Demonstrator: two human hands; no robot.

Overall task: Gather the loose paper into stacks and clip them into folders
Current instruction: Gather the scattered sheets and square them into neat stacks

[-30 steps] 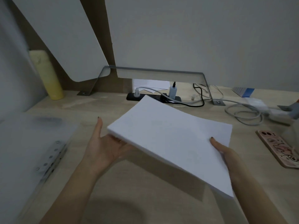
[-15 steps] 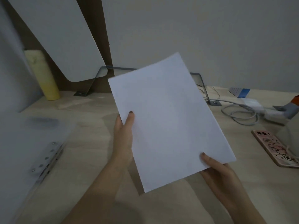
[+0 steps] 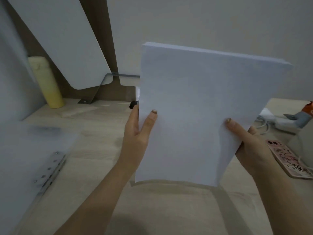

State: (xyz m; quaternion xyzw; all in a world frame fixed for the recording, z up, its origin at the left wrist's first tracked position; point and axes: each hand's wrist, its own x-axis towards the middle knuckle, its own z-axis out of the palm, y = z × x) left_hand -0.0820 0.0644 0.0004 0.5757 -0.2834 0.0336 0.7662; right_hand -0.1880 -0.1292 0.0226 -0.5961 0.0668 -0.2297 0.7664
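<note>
We hold the paper stack [image 3: 194, 107] upright at frame centre, left hand [image 3: 137, 133] and right hand [image 3: 245, 139] each in a firm grip on its side edges above the bench [image 3: 94, 126].

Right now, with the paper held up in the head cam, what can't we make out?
- Desk behind the paper stack: the stack blocks the middle of the head view.
- Left hand and right hand fingers: mostly behind the sheets; only the thumbs show in front.
- Folder: blurred, cut by the left edge; clip state unclear.
- Phone: cut by the right edge.
- Orange and grey object: cut by the right edge, unidentifiable.
- Sheet count: not countable.
</note>
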